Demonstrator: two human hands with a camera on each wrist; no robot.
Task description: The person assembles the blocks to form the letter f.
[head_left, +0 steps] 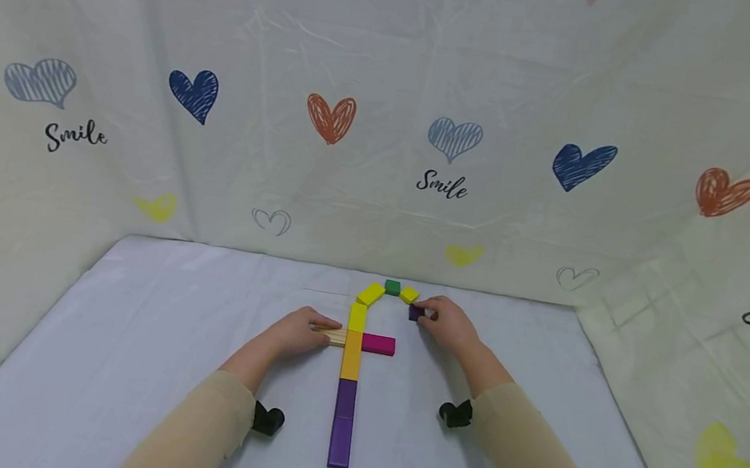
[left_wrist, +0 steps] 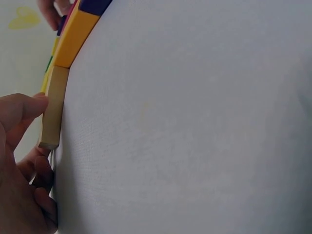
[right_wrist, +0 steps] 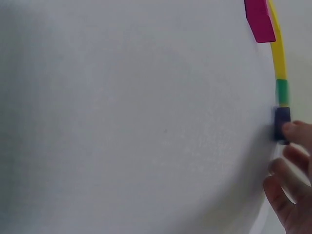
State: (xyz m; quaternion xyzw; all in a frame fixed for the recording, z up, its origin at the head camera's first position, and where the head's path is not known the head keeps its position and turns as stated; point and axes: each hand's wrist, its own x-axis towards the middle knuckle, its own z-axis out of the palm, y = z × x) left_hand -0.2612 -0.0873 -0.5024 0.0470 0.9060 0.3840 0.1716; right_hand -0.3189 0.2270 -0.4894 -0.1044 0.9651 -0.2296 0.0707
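Note:
My right hand (head_left: 452,326) pinches a small dark purple block (right_wrist: 282,124) between thumb and fingers, close to a small yellow block (head_left: 409,295). At the left of the block row, my left hand (head_left: 297,333) grips a plain wooden block (left_wrist: 55,105), thumb on one side and fingers at the other. That block's end meets the long orange block (head_left: 352,356). Opposite it, a magenta block (head_left: 379,345) points right. Above stand a yellow block (head_left: 358,317), a slanted yellow block (head_left: 371,293) and a green block (head_left: 392,287), curving rightward.
Two purple blocks (head_left: 340,443) continue the column toward me. The blocks lie on a white cloth (head_left: 185,335). Behind it rises a white curtain (head_left: 401,60) printed with hearts and "Smile". Dark wrist devices (head_left: 455,414) sit at both sleeves.

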